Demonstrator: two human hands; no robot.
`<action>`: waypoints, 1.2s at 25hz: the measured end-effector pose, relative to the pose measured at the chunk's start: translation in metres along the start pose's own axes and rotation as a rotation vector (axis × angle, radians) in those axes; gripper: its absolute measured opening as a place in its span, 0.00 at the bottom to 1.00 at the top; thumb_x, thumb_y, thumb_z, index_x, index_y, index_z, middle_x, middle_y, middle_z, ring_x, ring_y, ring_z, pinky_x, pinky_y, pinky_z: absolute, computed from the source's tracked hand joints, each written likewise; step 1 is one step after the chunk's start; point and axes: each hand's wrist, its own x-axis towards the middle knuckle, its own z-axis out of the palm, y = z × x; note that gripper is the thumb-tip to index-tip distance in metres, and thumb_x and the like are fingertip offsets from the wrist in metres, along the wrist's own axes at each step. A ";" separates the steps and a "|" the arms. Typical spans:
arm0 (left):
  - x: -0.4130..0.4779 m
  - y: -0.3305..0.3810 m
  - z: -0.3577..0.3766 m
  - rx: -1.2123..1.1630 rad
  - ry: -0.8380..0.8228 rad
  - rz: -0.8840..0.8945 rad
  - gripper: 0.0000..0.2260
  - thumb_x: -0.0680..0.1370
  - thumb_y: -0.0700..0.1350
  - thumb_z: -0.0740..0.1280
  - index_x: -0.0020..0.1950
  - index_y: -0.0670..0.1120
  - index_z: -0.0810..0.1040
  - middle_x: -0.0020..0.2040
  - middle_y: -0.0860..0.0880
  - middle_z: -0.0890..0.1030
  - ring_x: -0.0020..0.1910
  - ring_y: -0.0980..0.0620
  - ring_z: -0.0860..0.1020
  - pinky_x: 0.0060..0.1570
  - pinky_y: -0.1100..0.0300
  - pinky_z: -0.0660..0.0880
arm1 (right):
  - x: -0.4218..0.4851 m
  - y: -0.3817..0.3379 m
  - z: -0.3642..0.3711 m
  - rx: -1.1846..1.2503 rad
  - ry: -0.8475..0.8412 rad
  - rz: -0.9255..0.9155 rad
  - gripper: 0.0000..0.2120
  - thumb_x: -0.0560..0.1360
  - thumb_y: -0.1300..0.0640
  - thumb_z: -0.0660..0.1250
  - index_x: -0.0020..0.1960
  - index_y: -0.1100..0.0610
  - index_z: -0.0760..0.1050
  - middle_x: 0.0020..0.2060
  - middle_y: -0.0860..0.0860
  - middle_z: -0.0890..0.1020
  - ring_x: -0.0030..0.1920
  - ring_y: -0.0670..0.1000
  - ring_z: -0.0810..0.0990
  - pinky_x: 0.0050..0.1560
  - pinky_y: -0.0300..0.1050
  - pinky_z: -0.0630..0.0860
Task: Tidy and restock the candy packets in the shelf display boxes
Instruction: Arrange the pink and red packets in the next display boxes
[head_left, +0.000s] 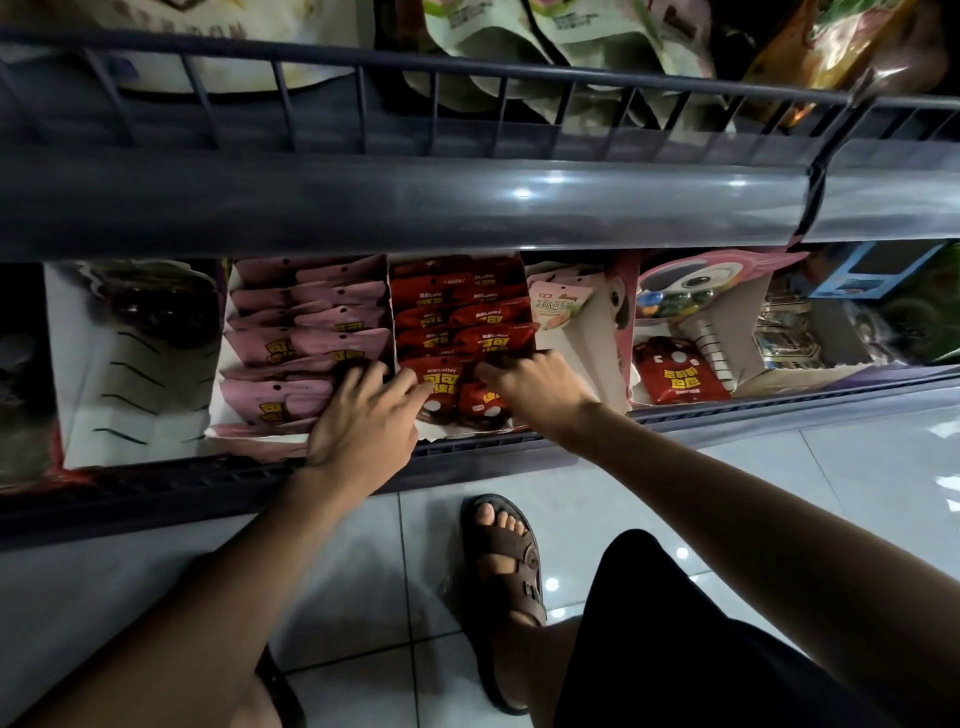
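Red candy packets (457, 322) stand in rows in a display box (393, 332) on the lower shelf. To its left, a second box (221, 364) holds pink packets (311, 343). My left hand (363, 421) rests fingers spread on the front of the red box, its fingertips touching the front left red packet (441, 379). My right hand (535, 387) presses its fingers on the front right red packet (480, 402). Neither hand visibly grips a packet.
A white display stand (135, 374) stands at the left. Right of the red box is a nearly empty box (587, 338) with one pale packet (556, 306), then a box with a single red packet (675, 371). The upper shelf rail (467, 202) overhangs. My sandalled foot (504, 561) is on the tiled floor.
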 end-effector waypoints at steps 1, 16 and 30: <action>0.000 0.000 0.001 -0.001 0.000 -0.004 0.21 0.70 0.44 0.70 0.63 0.44 0.78 0.54 0.46 0.79 0.50 0.43 0.75 0.48 0.48 0.73 | 0.001 -0.001 0.004 0.016 0.010 0.022 0.17 0.80 0.58 0.59 0.68 0.54 0.66 0.51 0.54 0.81 0.45 0.53 0.80 0.40 0.43 0.70; 0.000 0.000 -0.001 -0.002 -0.019 -0.024 0.17 0.70 0.44 0.69 0.58 0.45 0.80 0.54 0.46 0.79 0.50 0.44 0.75 0.48 0.48 0.73 | 0.000 0.000 0.014 0.058 0.133 0.110 0.13 0.79 0.54 0.64 0.63 0.55 0.73 0.43 0.53 0.83 0.40 0.54 0.82 0.38 0.44 0.72; 0.001 0.003 -0.006 -0.008 -0.045 -0.029 0.14 0.70 0.44 0.68 0.55 0.46 0.79 0.51 0.49 0.78 0.49 0.44 0.73 0.47 0.48 0.71 | -0.076 0.080 0.016 0.448 0.434 0.855 0.19 0.76 0.46 0.66 0.60 0.58 0.73 0.59 0.56 0.74 0.57 0.53 0.72 0.53 0.47 0.73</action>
